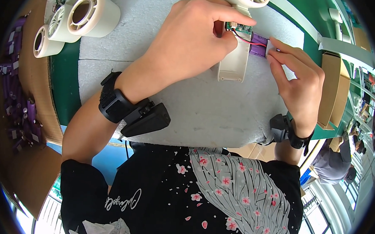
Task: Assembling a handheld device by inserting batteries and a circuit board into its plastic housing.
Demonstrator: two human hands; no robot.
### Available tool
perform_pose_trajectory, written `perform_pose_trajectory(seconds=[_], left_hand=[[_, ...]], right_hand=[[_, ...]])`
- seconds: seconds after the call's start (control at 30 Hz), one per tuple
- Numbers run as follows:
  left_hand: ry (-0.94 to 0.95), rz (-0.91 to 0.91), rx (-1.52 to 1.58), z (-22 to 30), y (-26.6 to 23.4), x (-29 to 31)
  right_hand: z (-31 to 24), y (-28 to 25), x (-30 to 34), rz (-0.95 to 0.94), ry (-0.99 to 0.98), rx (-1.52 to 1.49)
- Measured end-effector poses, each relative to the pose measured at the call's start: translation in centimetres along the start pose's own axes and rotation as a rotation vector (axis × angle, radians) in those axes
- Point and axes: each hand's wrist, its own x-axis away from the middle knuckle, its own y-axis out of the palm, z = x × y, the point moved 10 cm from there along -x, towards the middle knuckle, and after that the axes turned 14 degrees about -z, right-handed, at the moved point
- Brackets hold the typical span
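Note:
A cream-coloured handheld fan housing (pixel 232 68) lies on the grey foam sheet, its handle open toward me and its round head at the far edge. Inside the handle a green circuit board (pixel 243 29) shows, with a red and a black wire running from it. My left hand (pixel 191 37) is closed on the housing, thumb and index finger either side of the board. Just right of the handle is a purple battery pack (pixel 258 45) with a white patch at its right end. My right hand (pixel 296 71) pinches that end between thumb and fingers.
Several cream fan housings (pixel 100 19) stand at the far left. Beside them a cardboard box (pixel 34 68) holds many purple battery cells (pixel 31 110). An open carton (pixel 333 90) sits to the right on the green table. Another person (pixel 334 163) is farther off at right.

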Motion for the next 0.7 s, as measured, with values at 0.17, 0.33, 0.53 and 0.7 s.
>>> perform_pose_trajectory(seconds=[0.17,0.33,0.53,0.7], left_hand=[[0.485,0.089,-0.245,1.7,0.0,0.5],[0.748,0.139,-0.405,3.5,0.4,2.0],[-0.023,-0.022,-0.011,0.1,0.1,0.0],[-0.03,-0.044,-0.02,0.0,0.1,-0.1]], right_hand=[[-1.2,-0.1,-0.1,0.04,-0.032,0.07],[-1.7,0.1,-0.2,0.052,-0.004,0.146],[-1.2,0.3,0.0,0.058,0.027,0.146],[-0.6,-0.1,0.0,0.048,0.047,0.101]])
